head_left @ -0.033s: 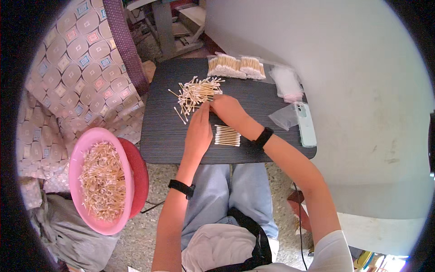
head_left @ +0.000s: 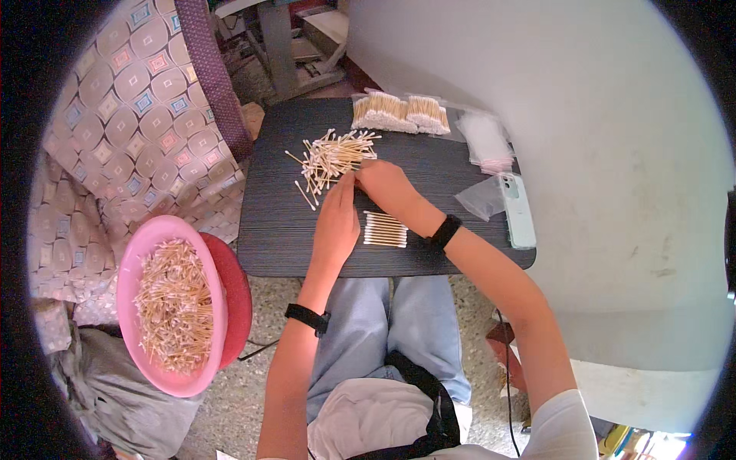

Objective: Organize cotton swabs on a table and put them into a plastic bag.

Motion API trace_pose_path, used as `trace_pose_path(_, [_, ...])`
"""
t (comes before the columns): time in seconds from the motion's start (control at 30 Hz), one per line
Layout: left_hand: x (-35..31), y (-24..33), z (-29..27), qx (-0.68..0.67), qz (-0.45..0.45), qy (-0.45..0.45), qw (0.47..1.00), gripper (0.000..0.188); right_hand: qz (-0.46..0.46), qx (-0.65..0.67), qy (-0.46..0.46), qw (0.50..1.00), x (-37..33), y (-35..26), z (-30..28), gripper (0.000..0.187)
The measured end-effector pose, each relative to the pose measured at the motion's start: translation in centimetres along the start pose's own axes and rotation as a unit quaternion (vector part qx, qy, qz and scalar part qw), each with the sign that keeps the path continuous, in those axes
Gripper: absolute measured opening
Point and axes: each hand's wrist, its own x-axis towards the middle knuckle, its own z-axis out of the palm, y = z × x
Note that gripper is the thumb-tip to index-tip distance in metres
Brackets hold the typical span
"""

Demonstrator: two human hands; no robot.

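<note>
A loose heap of cotton swabs with pale wooden sticks and white tips lies on the dark table, pointing in many directions. My left hand reaches to the near right edge of this heap, fingers pressed together. Against its fingertips rests my right hand, curled closed; whatever either hand pinches is hidden behind the fingers. Just below my right hand, between my wrists, a neat row of swabs lies side by side, sticks running left to right.
Clear bags packed with swabs lie along the far edge. Flat plastic bags, a loose clear bag and a pale phone are at the right. A pink basin full of swabs stands left, on a red stool. A wall borders the right.
</note>
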Motion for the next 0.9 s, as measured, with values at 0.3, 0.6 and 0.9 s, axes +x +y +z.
trace_pose_path(0.3, [0.3,-0.4,0.8,0.132,0.043,0.018,0.99,0.041,0.022,-0.108,-0.067,0.992,-1.9,1.8,-2.7,0.008])
trace_pose_path(0.6, [0.2,-0.3,0.4,0.121,0.059,0.011,0.991,0.04,-0.036,-0.044,-0.1,0.993,-6.6,0.7,-6.4,0.024])
trace_pose_path(0.9, [-0.3,0.9,-1.2,0.035,0.143,-0.156,0.977,0.039,0.005,0.059,-0.071,0.996,-11.2,-0.6,-5.2,0.056])
